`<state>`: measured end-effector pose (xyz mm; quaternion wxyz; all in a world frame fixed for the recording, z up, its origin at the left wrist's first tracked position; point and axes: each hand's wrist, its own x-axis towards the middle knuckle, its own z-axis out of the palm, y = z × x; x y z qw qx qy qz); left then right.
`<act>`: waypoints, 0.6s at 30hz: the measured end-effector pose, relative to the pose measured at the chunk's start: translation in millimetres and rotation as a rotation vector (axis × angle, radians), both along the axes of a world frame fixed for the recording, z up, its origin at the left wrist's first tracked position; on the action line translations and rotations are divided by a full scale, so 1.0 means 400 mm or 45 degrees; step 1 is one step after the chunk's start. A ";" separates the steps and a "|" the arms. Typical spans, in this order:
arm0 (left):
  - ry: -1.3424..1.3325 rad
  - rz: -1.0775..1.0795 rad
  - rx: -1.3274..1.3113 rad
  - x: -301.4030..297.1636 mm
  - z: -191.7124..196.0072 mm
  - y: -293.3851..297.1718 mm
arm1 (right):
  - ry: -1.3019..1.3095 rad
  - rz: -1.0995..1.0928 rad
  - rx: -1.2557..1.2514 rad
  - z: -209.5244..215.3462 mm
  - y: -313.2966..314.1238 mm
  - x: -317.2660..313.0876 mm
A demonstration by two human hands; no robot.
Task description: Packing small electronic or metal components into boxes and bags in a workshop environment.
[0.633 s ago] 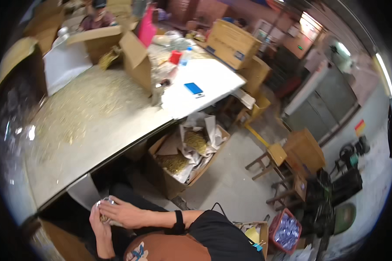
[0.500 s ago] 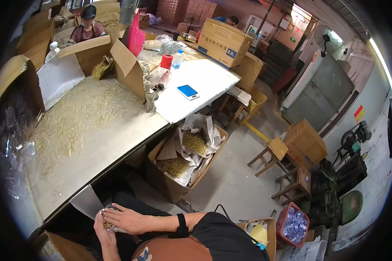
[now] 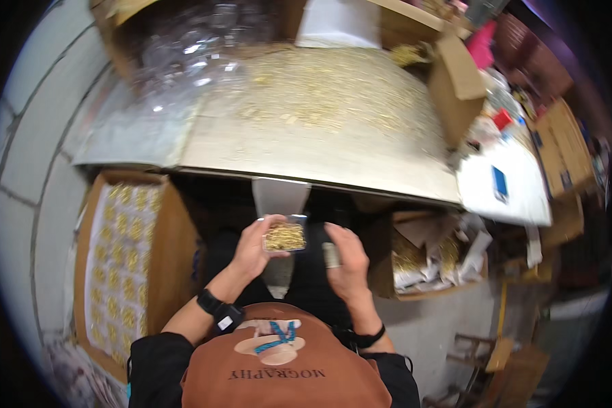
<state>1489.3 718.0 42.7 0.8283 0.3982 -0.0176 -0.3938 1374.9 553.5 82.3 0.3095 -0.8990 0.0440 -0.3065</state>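
Observation:
My left hand (image 3: 253,248) is closed around a small clear plastic box (image 3: 300,219), held in front of my lap. Small thin gold-coloured metal pieces (image 3: 283,237) fill it; their exact kind is too small to tell. To the box's right, apart from it, is my right hand (image 3: 348,260), its fingers loosely spread and somewhat blurred. A pale band or patch shows by its thumb; I cannot tell what it is. Beyond the hands, many similar gold pieces (image 3: 333,92) lie scattered over the worktable (image 3: 319,163).
On the left stands a carton (image 3: 177,238) with rows of gold-filled boxes. Clear plastic boxes (image 3: 197,61) are heaped at the table's far left. Another carton (image 3: 381,262) on the right holds paper and gold pieces. A blue-topped scale (image 3: 500,183) sits on the white surface.
The view has swung left and down, bringing the carton of filled boxes into sight. My right hand, earlier over the box, has come away to the right, uncovering the gold pieces.

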 end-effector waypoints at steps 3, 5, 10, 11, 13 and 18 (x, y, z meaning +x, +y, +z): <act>0.017 0.021 -0.043 0.015 0.010 0.045 | 0.088 -0.029 0.184 -0.036 0.000 -0.012; 0.003 0.084 0.032 0.015 0.005 0.067 | 0.115 0.008 0.206 -0.053 0.008 -0.026; -0.039 0.186 0.143 0.049 0.011 0.103 | 0.202 -0.009 0.222 -0.080 0.005 -0.037; -0.054 0.207 0.139 0.057 0.028 0.112 | 0.207 -0.022 0.258 -0.061 0.009 -0.048; -0.117 0.262 0.125 0.091 0.058 0.134 | 0.189 -0.020 0.238 -0.069 -0.002 -0.062; -0.291 0.462 0.395 0.220 0.108 0.222 | 0.262 -0.002 0.146 -0.094 -0.004 -0.046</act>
